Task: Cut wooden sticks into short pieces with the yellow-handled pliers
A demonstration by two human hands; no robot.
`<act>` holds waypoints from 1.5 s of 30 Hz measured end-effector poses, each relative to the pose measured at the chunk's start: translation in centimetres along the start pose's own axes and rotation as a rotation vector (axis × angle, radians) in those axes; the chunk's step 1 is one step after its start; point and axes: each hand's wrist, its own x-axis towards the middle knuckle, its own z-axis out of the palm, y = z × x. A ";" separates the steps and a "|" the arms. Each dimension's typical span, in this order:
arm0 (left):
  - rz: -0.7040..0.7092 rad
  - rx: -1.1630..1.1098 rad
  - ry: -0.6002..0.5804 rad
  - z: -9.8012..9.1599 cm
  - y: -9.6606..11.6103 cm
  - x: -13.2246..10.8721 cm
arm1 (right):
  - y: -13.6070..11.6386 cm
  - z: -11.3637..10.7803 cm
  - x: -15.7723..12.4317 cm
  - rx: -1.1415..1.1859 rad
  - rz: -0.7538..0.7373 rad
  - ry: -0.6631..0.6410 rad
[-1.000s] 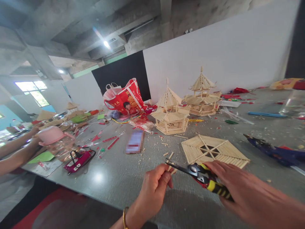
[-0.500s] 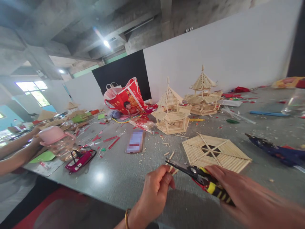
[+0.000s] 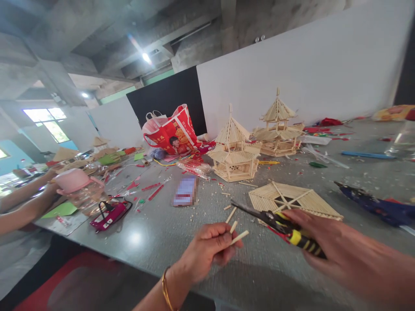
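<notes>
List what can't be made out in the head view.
All in the head view:
Wooden sticks: gripped ends hidden inside the left hand.
Hexagonal panel: near edge partly hidden by the pliers and right hand.
Right hand: some fingers hidden behind its own back.
Phone: screen pixelated, text unreadable.
Clear container: blurred, cut off by the right edge.
</notes>
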 end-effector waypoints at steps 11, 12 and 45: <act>0.024 -0.259 -0.144 0.0 -0.6 0.1 | -0.9 -0.2 -0.1 -0.022 -0.143 -0.039; 0.030 -0.274 -0.151 0.0 -0.7 0.1 | -1.1 -0.2 -0.2 -0.009 -0.139 -0.040; 0.040 -0.283 -0.150 -0.1 -1.1 0.1 | -1.5 1.0 -1.3 -0.051 -0.059 -0.096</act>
